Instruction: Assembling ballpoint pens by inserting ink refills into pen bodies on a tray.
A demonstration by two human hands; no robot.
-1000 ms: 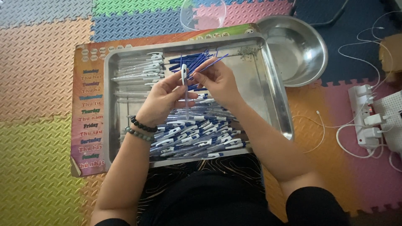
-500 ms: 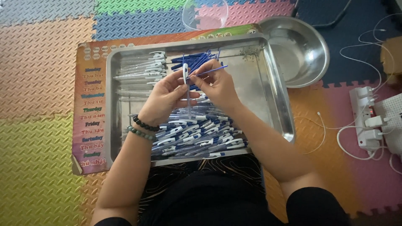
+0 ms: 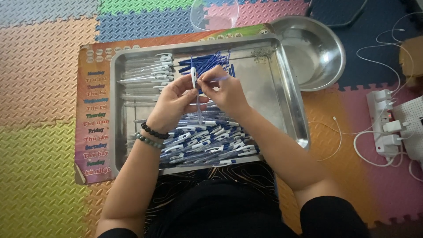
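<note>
A clear pen barrel with a white clip (image 3: 194, 79) was held upright above a steel tray (image 3: 288, 105) on a floor of coloured foam mats (image 3: 39, 88). The barrel was pinched in the closed fingers of the left hand (image 3: 172, 102), near its upper end. A thin blue refill (image 3: 219, 79) was gripped between the fingertips of the right hand (image 3: 222, 91), its tip lying just beside the barrel's top. Both hands were kept over the middle of the tray, close together.

A heap of finished blue-and-white pens (image 3: 207, 143) was piled at the near edge of the tray, empty clear barrels (image 3: 143, 75) were laid at the far left, and loose blue refills (image 3: 205, 61) were bunched at the far middle. A steel bowl (image 3: 313, 53) was set beside the tray's far right corner, and a power strip with white cables (image 3: 387, 128) lay well apart on the right.

The barrel was judged light, stiff and smooth, likely slippery, and best taken by its middle. The refill was judged slender and bendable, best held close to its leading end.
</note>
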